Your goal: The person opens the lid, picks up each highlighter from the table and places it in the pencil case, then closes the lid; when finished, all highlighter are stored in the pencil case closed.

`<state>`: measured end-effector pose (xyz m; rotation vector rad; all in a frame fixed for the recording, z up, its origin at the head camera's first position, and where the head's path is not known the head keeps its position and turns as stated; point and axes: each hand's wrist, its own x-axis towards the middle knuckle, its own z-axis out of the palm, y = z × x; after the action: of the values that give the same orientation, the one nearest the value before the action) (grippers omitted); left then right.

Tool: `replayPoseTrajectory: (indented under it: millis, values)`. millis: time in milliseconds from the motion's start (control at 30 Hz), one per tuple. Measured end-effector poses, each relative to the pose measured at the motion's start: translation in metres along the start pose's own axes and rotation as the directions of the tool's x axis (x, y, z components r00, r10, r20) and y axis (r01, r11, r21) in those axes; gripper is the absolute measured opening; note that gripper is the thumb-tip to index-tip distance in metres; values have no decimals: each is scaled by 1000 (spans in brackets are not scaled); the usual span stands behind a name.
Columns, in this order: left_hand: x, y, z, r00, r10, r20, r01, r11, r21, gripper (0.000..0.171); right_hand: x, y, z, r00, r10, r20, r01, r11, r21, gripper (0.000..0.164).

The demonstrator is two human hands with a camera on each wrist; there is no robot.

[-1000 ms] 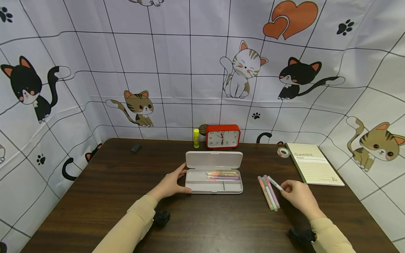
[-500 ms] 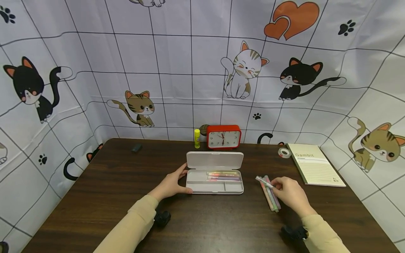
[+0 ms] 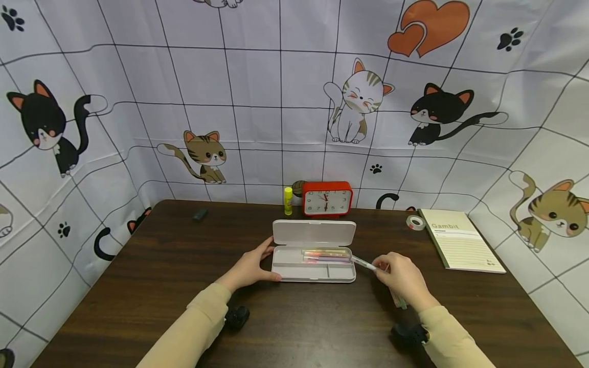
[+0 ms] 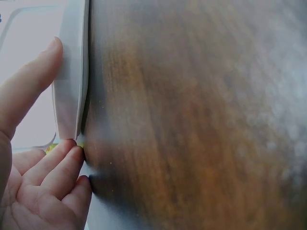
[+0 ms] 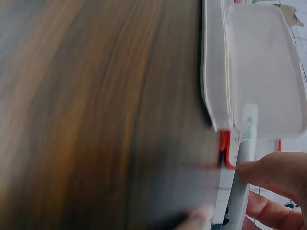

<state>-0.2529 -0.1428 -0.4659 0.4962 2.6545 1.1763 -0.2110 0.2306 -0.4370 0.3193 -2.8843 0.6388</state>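
Note:
An open white pencil case (image 3: 299, 274) lies in the middle of the table, its lid (image 3: 314, 233) raised at the back. Several coloured pens (image 3: 325, 255) lie in its rear compartment. My left hand (image 3: 248, 267) holds the case's left end, thumb (image 4: 48, 62) at the front wall and fingers round the corner. My right hand (image 3: 402, 278) pinches a pale marker pen (image 5: 242, 167) between thumb and fingers. The pen's clear-capped tip points left and overlaps the case's right end in the head view. Partly hidden under the right hand, more marker pens (image 3: 399, 300) lie on the table.
Behind the case stand a red clock (image 3: 327, 199) and a yellow glue stick (image 3: 288, 201). A tape roll (image 3: 415, 222) and a notepad (image 3: 462, 240) lie at the back right. A small dark block (image 3: 200, 214) sits at the back left. A cat-print curtain hangs behind.
My right hand has carried the pale marker pen leftward, over the loose pens, to the case's right end. My left hand stays on the case.

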Motion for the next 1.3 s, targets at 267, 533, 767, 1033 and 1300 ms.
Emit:
replayPoseTrajectory:
  millis: [267, 533, 767, 1033, 1300]
  values:
    - [3, 1, 2, 1000, 7, -9, -7, 1000, 10, 109, 10, -20, 13, 1000, -27, -6, 27, 1000, 0, 8]
    - [4, 1, 3, 1000, 19, -16, -19, 1000, 0, 109, 19, -39, 26, 996, -86, -3, 85, 996, -33, 12]
    - [2, 2, 1, 1000, 19, -18, -19, 1000, -5, 108, 27, -59, 34, 994, -110, 14, 111, 994, -1, 9]
    - [1, 0, 1, 1000, 12, -26, -12, 1000, -5, 108, 34, -80, 48, 987, -158, 27, 159, 987, -29, 7]
    - [1, -1, 2, 1000, 7, -20, -7, 1000, 3, 108, 39, -96, 57, 966, -258, 10, 258, 964, -64, 7]
